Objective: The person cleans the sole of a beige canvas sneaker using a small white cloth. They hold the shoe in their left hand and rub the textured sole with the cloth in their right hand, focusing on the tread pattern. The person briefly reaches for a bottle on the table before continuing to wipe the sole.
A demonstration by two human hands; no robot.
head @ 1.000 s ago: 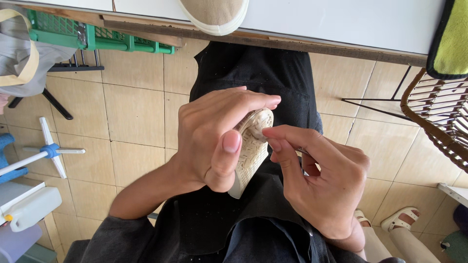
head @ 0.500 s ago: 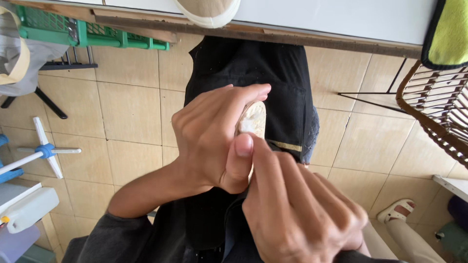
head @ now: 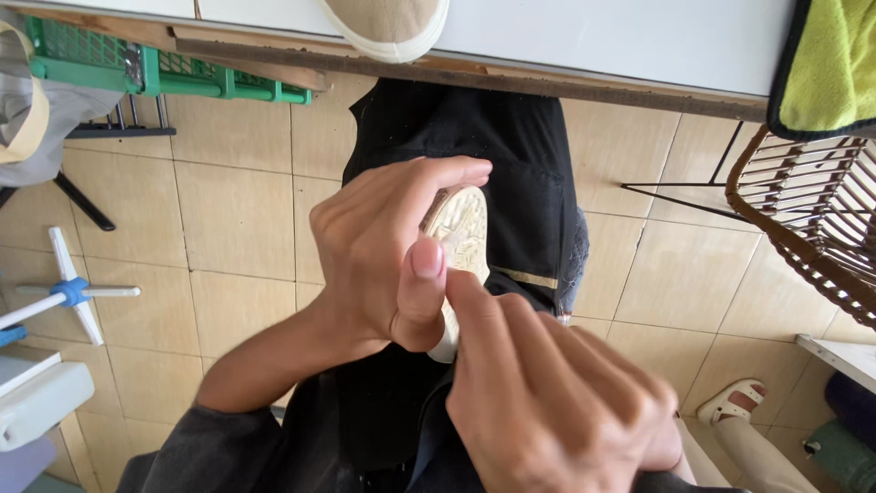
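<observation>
Right hand (head: 557, 402) was moved up against the shoe sole (head: 461, 242), fingertips pressed on it. Sole was gripped by left hand (head: 383, 256). Slipping was judged possible if thumb pressure eased.

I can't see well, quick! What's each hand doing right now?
Left hand: closed around a shoe, sole up.
Right hand: fingers curled, fingertip touching the sole; whether it holds anything cannot be told.

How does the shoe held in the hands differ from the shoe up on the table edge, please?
The held shoe shows its pale, patterned sole, gripped by the left hand with the right hand touching it. The table shoe lies untouched, showing its tan upper and white rim, largely cropped. Both look light coloured.
</observation>
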